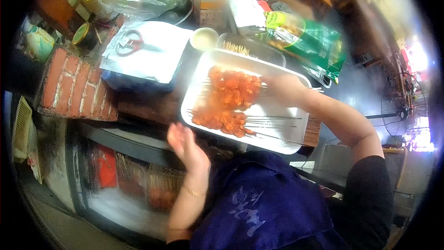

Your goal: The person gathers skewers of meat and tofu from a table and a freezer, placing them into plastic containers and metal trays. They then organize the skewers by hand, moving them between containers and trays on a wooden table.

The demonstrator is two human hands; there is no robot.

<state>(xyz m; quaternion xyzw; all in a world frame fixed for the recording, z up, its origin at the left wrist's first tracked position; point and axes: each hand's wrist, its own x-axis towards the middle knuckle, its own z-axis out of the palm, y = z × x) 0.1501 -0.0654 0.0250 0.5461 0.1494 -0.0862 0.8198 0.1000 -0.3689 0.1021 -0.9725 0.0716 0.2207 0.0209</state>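
A white tray (293, 132) holds red-orange meat skewers in two groups. The upper group (233, 88) lies near my right hand (284, 88), which reaches over the tray; its fingers are blurred, and what they hold, if anything, is not clear. Thin sticks of the lower group (222, 121) point right, toward the tray's lower right edge. Just outside the tray's lower left corner, my left hand (188, 150) is raised with fingers apart and nothing in it.
Behind the tray are a box of bare sticks (236, 47), a small bowl (204, 39) and a green bag (319, 48). Red-handled scissors (132, 45) lie on a white sheet (155, 60) at left, by a brick ledge (74, 88). A glass-fronted case (125, 180) stands below.
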